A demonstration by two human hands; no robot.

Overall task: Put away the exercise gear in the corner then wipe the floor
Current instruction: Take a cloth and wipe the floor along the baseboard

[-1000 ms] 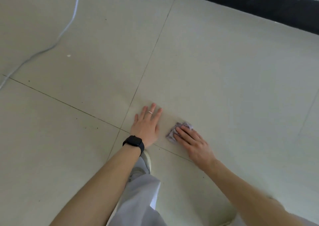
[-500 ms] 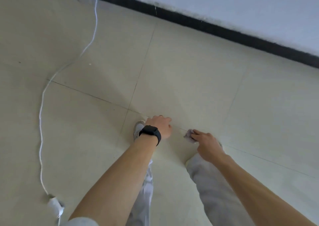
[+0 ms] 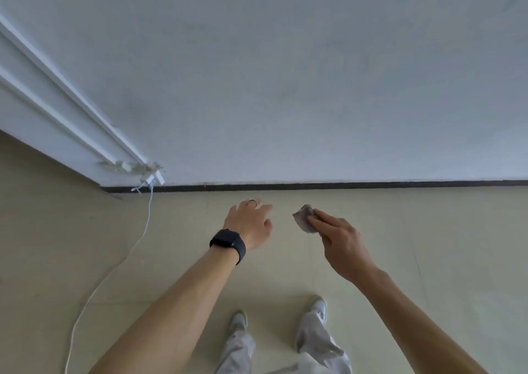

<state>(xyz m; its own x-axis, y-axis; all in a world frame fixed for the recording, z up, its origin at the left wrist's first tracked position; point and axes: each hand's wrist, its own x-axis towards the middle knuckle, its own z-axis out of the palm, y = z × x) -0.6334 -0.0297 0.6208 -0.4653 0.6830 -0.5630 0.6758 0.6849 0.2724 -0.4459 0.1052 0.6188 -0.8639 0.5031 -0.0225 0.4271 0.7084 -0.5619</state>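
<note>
The right hand (image 3: pixel 340 239) pinches a small crumpled grey cloth (image 3: pixel 303 218). Its long fingers (image 3: pixel 324 221) lie over the top, and the cloth pokes out past the fingertips toward the wall (image 3: pixel 314 73). Just beside the grip on its inner side, apart from it, the left hand (image 3: pixel 250 222) holds nothing. Its fingers are loose and slightly curled, with a thin ring (image 3: pixel 253 201) on one and a dark watch (image 3: pixel 228 243) on the wrist. Both hands hang clear of the floor (image 3: pixel 428 245), and the person's pale shoes (image 3: pixel 238 320) stand below and behind the grip.

This looks like the wiping step, with the cloth lifted off the tiles. Whether that is a pause between patches or the end of the job, I cannot tell. If more floor remains, the next move calls for bringing the cloth down flat and pressing it under the palm. It should also stay clear of the white cable (image 3: pixel 143 239), which trails well off to the left hand's side.

The right thumb is hidden beneath the cloth, so how firmly it clamps is a guess. No exercise gear shows anywhere, and the corner meant for it lies out of view. The tiles are soft and blurred, so wiped and unwiped areas cannot be told apart. The cable's near end is cut off at the bottom edge. The chipped bits at the foot of the white moulding (image 3: pixel 57 102) are too small to identify.
</note>
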